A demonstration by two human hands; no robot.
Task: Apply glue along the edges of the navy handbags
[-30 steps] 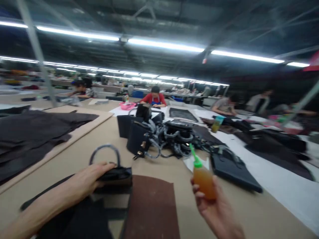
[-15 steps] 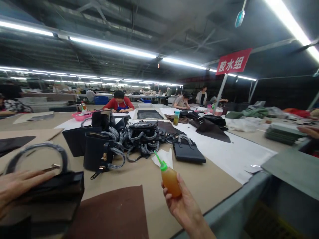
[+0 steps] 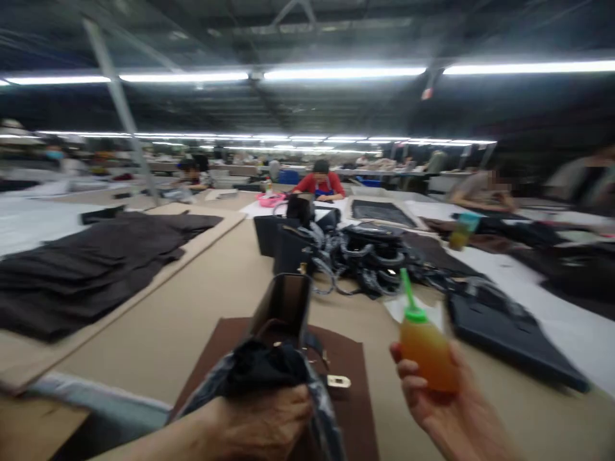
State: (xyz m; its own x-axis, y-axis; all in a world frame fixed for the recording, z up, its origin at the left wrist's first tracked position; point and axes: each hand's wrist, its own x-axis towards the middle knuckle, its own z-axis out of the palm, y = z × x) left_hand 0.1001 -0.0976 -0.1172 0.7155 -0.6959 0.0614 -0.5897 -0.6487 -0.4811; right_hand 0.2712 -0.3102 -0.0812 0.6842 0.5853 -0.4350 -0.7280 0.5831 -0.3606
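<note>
Gluing stage, by appearance. Left hand closed around black handbag over brown mat on bench; right hand gripping glue bottle, raised. Next: nozzle to seam.

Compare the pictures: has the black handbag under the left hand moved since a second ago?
Yes. The black handbag lay flat left of the brown mat; now the left hand holds it up over the mat.

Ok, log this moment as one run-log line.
left hand: grips black handbag over brown mat | right hand: holds orange glue bottle, green nozzle up | bag pile behind
</note>
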